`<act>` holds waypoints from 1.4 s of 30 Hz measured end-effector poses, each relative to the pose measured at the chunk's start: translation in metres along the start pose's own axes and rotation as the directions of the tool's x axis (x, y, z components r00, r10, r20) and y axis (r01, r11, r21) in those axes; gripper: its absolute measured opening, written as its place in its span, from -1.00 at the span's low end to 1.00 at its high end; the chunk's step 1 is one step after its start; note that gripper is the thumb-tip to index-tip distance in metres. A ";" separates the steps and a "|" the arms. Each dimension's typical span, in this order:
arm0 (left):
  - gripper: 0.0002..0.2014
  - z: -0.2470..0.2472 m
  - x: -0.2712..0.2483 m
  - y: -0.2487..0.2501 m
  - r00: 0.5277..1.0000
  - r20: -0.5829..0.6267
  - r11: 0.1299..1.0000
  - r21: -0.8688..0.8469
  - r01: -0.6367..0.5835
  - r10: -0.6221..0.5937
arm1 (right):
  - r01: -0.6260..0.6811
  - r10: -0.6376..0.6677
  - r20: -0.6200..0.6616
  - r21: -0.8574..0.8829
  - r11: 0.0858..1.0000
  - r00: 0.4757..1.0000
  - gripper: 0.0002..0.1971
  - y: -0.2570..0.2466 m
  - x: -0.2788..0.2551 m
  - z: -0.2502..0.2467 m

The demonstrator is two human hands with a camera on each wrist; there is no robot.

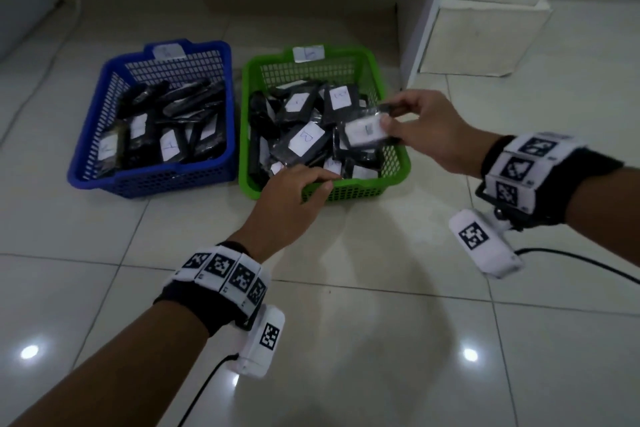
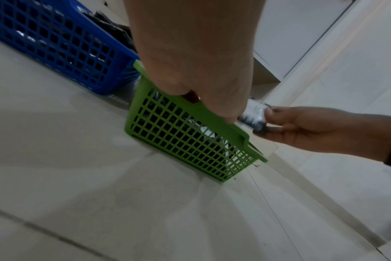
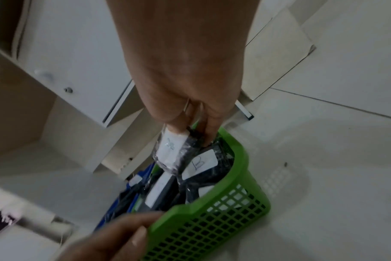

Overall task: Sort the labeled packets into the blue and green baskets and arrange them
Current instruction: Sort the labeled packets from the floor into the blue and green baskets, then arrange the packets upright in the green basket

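The right hand (image 1: 426, 130) pinches a light, slippery plastic-wrapped labeled packet (image 1: 363, 131) by its edge above the green basket (image 1: 398, 163); the left hand (image 1: 294, 196) grips the basket's near rim.

Plenty tucked out of sight around the two baskets

The left hand (image 1: 294, 191) covers part of the green basket's (image 1: 398, 163) near rim, fingertips lost behind it – the mark on the packet (image 1: 363, 130) pinched in the right hand (image 1: 433, 128) is smeared by blur, unreadable; the tag (image 1: 308, 54) on the green basket's far rim is too faint to tell, likewise the one (image 1: 168, 52) on the blue basket (image 1: 83, 170); lower packets in both heaps are buried; both forearms run off the bottom and right edges; the blue basket in the right wrist view is a mere blurred sliver
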State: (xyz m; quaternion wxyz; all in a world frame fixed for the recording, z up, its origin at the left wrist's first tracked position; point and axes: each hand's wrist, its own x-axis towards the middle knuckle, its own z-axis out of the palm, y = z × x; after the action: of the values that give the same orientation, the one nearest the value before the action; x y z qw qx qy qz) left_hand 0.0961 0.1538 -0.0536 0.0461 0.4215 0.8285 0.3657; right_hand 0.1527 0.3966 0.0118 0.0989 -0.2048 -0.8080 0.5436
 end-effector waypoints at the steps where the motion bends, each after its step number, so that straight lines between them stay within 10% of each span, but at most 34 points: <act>1: -0.79 -0.004 -0.005 0.002 1.000 -0.024 1.000 -0.021 0.001 -0.002 | 0.023 -0.018 0.043 -0.126 0.992 0.999 -0.82 0.004 -0.002 0.005; 6: -0.87 -0.028 -0.013 -0.002 0.968 -0.244 0.988 0.124 0.087 -0.055 | 0.179 -0.148 0.103 -0.466 0.867 0.984 -0.78 0.016 -0.010 0.012; 13: -0.75 -0.037 -0.017 -0.010 0.986 0.110 0.972 0.215 0.099 -0.125 | 0.441 -0.063 0.501 -0.688 0.576 0.863 -0.83 0.026 -0.013 0.008; 19: -0.82 -0.045 -0.020 -0.007 0.936 0.320 0.988 0.099 0.119 -0.145 | 0.449 0.170 0.582 -0.753 0.480 0.795 -0.75 0.024 -0.026 0.006; 26: -0.85 -0.047 -0.031 0.019 0.759 0.627 0.984 0.075 0.163 -0.174 | 0.571 0.289 0.678 -0.730 0.375 0.676 -0.72 0.032 -0.076 -0.005; 33: -0.77 -0.048 -0.042 0.054 0.484 0.857 0.973 0.074 0.219 -0.175 | 0.484 0.354 0.684 -0.714 0.506 0.638 -0.76 0.022 -0.136 -0.013; 35: -0.85 -0.050 -0.039 0.062 0.577 0.803 0.975 0.023 0.221 -0.150 | 0.501 0.316 0.694 -0.699 0.510 0.647 -0.77 0.013 -0.145 -0.018; 38: -0.90 -0.049 -0.026 0.062 0.914 0.402 0.998 0.022 0.057 -0.061 | 0.518 0.238 0.674 -0.708 0.480 0.699 -0.65 0.003 -0.135 -0.026; 42: -0.65 -0.034 -0.011 0.036 0.987 0.132 0.927 0.373 0.030 -0.086 | 0.439 -0.110 0.478 -0.661 0.609 0.872 -0.64 0.007 -0.111 -0.036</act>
State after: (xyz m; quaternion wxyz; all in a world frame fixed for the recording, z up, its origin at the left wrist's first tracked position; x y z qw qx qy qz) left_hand 0.1135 0.1400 -0.0082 0.0374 0.4235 0.8890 0.1698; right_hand 0.2675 0.3806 0.0265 -0.0738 0.0150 -0.9831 0.1667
